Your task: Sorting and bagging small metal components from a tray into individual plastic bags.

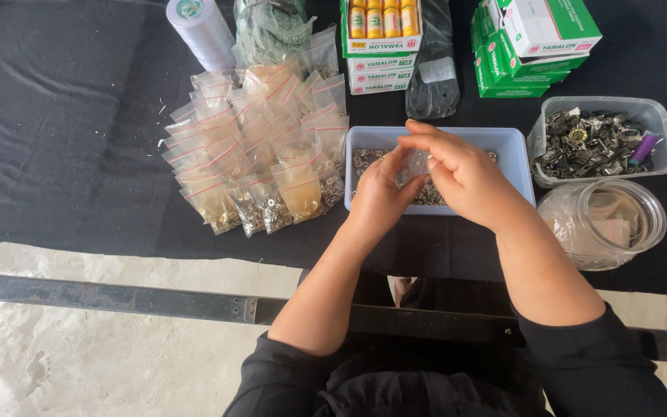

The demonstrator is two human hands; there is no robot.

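Both my hands meet over a pale blue plastic tray [515, 147] that holds many small round metal parts [362, 158]. My left hand [380, 193] and my right hand [461, 174] together pinch a small clear plastic bag [414, 164], held just above the tray. To the left of the tray lies a heap of small filled clear zip bags with red seal lines [260, 147].
A clear tub of metal clips [600, 139] and a clear plastic jar on its side [607, 224] sit to the right. Green and white cartons [534, 46], a box of small yellow bottles [382, 27], a white roll [202, 31] and a dark bag [432, 73] line the back. Black cloth covers the table.
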